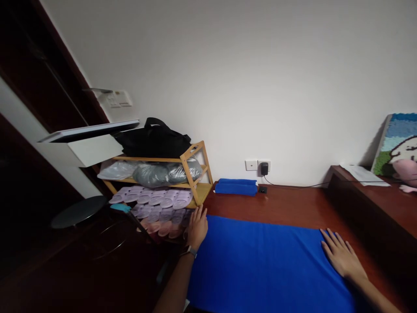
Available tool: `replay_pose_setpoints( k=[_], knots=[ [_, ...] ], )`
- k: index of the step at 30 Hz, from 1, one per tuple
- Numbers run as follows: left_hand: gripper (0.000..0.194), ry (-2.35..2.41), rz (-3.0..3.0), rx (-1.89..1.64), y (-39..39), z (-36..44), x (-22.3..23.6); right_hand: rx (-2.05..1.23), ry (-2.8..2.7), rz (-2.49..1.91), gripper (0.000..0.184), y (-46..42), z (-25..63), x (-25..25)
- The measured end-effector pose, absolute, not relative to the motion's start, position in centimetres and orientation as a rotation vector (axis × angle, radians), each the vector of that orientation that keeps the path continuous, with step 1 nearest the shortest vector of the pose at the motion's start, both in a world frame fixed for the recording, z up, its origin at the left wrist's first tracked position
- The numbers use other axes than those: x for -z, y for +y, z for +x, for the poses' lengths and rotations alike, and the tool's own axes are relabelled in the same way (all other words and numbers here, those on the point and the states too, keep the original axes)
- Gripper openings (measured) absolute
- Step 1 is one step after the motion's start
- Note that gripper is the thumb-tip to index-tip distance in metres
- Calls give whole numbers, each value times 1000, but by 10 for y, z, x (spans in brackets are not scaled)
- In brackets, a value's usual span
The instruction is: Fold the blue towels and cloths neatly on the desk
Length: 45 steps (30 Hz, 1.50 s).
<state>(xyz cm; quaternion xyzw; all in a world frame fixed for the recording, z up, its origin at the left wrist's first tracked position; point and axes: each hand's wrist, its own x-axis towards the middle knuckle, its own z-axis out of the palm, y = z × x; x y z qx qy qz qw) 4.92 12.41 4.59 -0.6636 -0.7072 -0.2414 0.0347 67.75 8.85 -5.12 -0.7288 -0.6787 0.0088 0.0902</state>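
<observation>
A blue cloth (267, 265) lies spread over the reddish-brown wooden tabletop (289, 204). At its far left corner is my left hand (197, 227), fingers stretched forward, with a watch on the wrist. My right hand (345, 258) rests flat with fingers spread on the cloth's right edge. Neither hand grips anything that I can see. Behind the cloth, near the wall, sit folded blue cloths (236, 187), one in front of the other.
Left of the table stands a wooden rack (197, 174) with a black bag (156, 139), plastic-wrapped bundles and rows of slippers (163, 198). A round stool (80, 211) is farther left. A black plug (264, 168) sits in a wall socket, its cable running right. A raised ledge (365, 195) bounds the right side.
</observation>
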Motion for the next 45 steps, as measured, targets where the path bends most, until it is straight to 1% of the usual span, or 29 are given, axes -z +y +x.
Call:
replay_pose_setpoints(
  k=[4, 8, 13, 23, 26, 28, 31, 33, 34, 36, 38, 40, 42, 45],
  knots=[
    [52, -2138, -2036, 546, 119, 62, -29, -27, -2015, -2146, 72, 90, 679, 54],
    [54, -2207, -2107, 440, 117, 63, -12, -11, -2046, -2172, 77, 91, 680, 55],
    [61, -2251, -2159, 346, 119, 52, -9, -15, -2057, -2201, 79, 92, 681, 54],
    [63, -2230, -2138, 404, 116, 57, -9, -79, -1933, -2246, 73, 99, 691, 58],
    [63, -2234, -2125, 462, 115, 58, -9, -105, -1955, -2305, 72, 104, 694, 46],
    [64, -2242, -2115, 495, 114, 59, -8, -123, -1980, -2401, 66, 111, 686, 28],
    [63, -2251, -2104, 525, 114, 59, -6, 41, -2062, -2429, 60, 120, 635, -9],
    [63, -2252, -2101, 532, 114, 60, -6, 167, -2221, -2209, 62, 122, 569, -33],
    [62, -2252, -2099, 529, 114, 60, -7, 137, -2309, -2060, 63, 120, 527, -42],
    [62, -2250, -2097, 512, 114, 61, -8, -38, -2428, -1797, 62, 114, 437, -55],
    [62, -2243, -2095, 486, 113, 61, -8, -281, -2491, -1564, 62, 107, 352, -58],
    [62, -2228, -2089, 460, 114, 61, -8, -432, -2516, -1396, 63, 102, 287, -54],
    [61, -2207, -2078, 435, 115, 60, -7, -500, -2522, -1351, 65, 102, 253, -47],
    [61, -2179, -2058, 402, 118, 59, -6, -481, -2467, -1454, 67, 109, 261, -38]
  ],
)
